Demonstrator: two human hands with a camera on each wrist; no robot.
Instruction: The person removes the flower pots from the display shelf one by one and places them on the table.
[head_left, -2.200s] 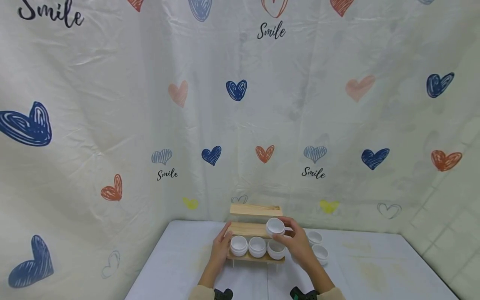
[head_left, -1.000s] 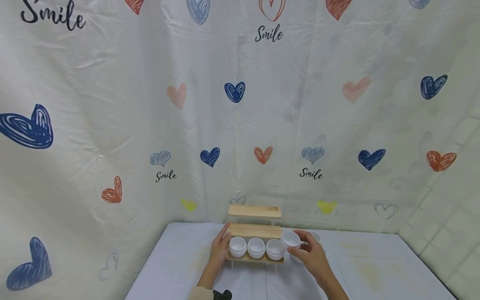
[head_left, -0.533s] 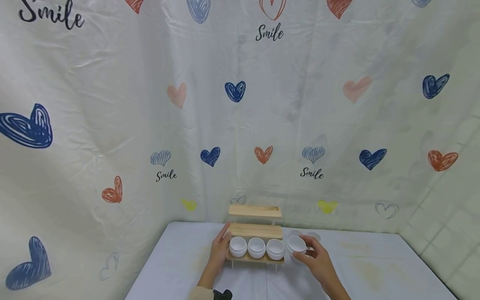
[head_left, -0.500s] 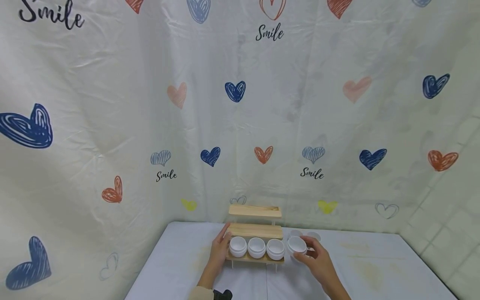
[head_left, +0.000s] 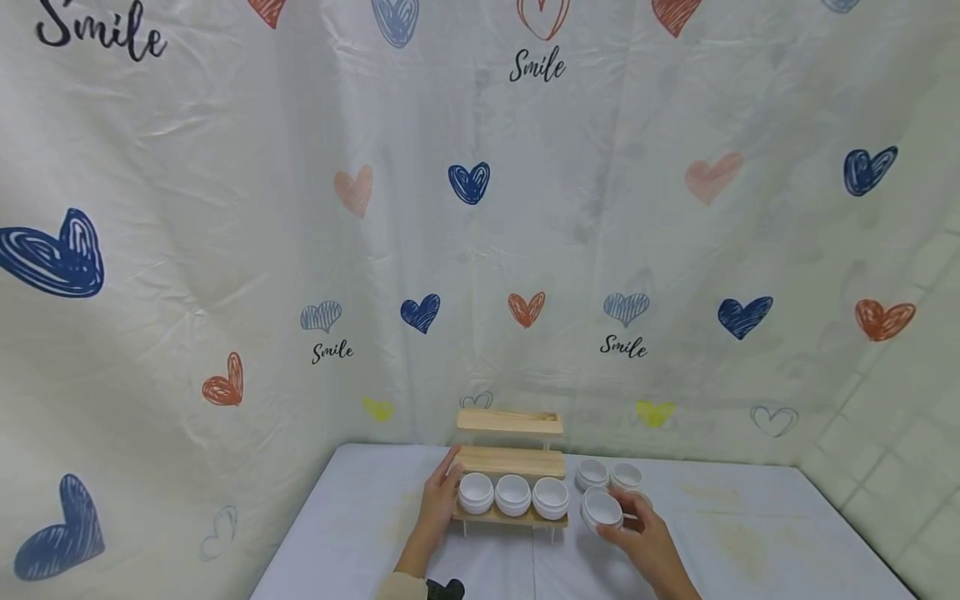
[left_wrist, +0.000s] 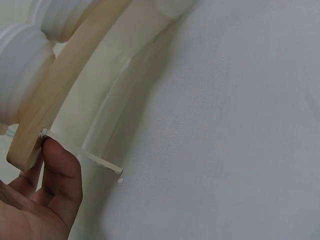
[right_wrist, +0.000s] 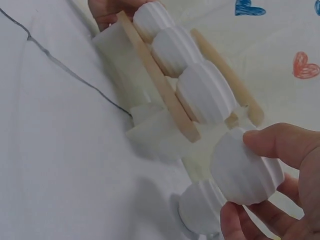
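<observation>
A small wooden tiered rack (head_left: 510, 461) stands on the table, with three white cups (head_left: 513, 495) in a row on its lowest board. My left hand (head_left: 437, 502) grips the left end of that board, the thumb near a clear leg (left_wrist: 102, 162) in the left wrist view. To the right of the rack, my right hand (head_left: 647, 533) holds another white ribbed cup (right_wrist: 245, 167) between thumb and fingers, its mouth upward. It appears raised off the cloth. Part of this cup is covered by the fingers.
Two more white cups (head_left: 592, 473) stand on the white-covered table (head_left: 720, 533) behind my right hand. The rack's top board (head_left: 510, 422) and middle board carry no cups. A curtain printed with hearts (head_left: 525, 250) hangs close behind the table.
My right hand has carried its cup from in front of the middle board rightward and down, beside the rack. The left hand has kept its grip on the rack.
</observation>
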